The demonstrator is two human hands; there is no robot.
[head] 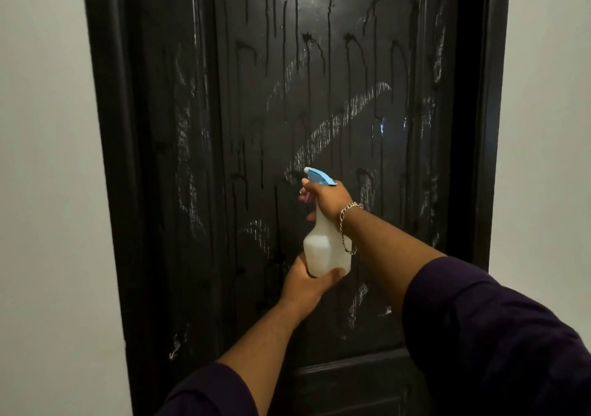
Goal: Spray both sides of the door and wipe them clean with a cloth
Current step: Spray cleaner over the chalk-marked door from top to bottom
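Note:
A tall black panelled door (pixel 256 121) fills the middle of the view. Wet drips run down its upper panel and pale chalky smears cross it. In front of it I hold a white spray bottle (pixel 324 249) with a blue trigger head (pixel 318 176), nozzle pointing up-left at the door. My right hand (pixel 326 199) grips the bottle's neck with fingers on the trigger; a chain bracelet hangs at that wrist. My left hand (pixel 308 283) cups the bottle's base from below. No cloth is in view.
White walls (pixel 48 191) stand on both sides of the black door frame (pixel 489 127). A dark gap shows between the door's right edge and the frame. A lower door panel (pixel 351 393) lies beneath my arms.

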